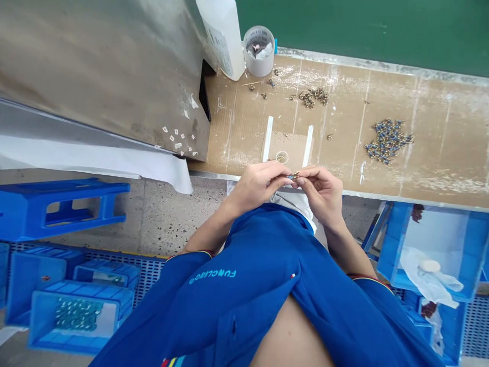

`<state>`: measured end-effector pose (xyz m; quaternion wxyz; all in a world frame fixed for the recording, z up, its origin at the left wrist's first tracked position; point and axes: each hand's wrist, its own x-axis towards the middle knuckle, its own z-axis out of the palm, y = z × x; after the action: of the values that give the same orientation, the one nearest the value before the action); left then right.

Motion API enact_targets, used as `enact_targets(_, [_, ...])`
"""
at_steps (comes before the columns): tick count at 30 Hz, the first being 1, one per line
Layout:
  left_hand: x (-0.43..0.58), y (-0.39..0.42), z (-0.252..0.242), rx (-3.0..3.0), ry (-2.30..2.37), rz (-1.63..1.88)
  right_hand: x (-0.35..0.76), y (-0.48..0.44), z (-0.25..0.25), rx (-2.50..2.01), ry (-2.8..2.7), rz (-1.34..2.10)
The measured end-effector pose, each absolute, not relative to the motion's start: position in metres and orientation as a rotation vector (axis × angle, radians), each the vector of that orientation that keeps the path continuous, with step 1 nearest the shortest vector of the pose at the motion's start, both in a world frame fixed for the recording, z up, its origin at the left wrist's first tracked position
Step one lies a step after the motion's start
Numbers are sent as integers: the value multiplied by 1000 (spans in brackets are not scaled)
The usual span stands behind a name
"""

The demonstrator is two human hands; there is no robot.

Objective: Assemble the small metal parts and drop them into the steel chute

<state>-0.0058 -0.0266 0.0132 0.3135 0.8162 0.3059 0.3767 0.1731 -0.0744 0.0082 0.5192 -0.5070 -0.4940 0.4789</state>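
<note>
Here, a tiny brass-and-blue metal part (293, 176) pinched between the fingertips of the left hand (255, 186) and the right hand (319, 196), both hands curled and close together, just over the near edge of a cardboard-covered tabletop (439, 102). Right beyond the fingers, two white strips (268, 137) flanking a cardboard patch with a small ring (281, 157). Toward the right end of the tabletop, a heap of blue-and-brass parts (388, 141); nearer the far edge, a smaller cluster of brass parts (311, 97) and a few strays. At the far edge, a plastic tub (259, 51) with scraps inside and a white bottle (221, 35), its label print too small to read. Across the chest of a blue work shirt (260, 255), pale letters reading roughly "FUNCLING", upside down in this view, and a striped tag near the hem (171, 362). Below the tabletop, blue plastic crates (78, 316) on both sides, one holding rows of small parts
</note>
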Motion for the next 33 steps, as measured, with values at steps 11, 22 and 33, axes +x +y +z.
enact_targets(11, [-7,-31,13,2208,828,972,173,-77,12,-1198,-1281,993])
enact_targets(22, [-7,-30,16,2250,791,982,176,-79,16,-1240,-1269,1057])
enact_targets(33, [-11,-31,15,2397,792,887,175,-79,18,-1209,-1322,1184])
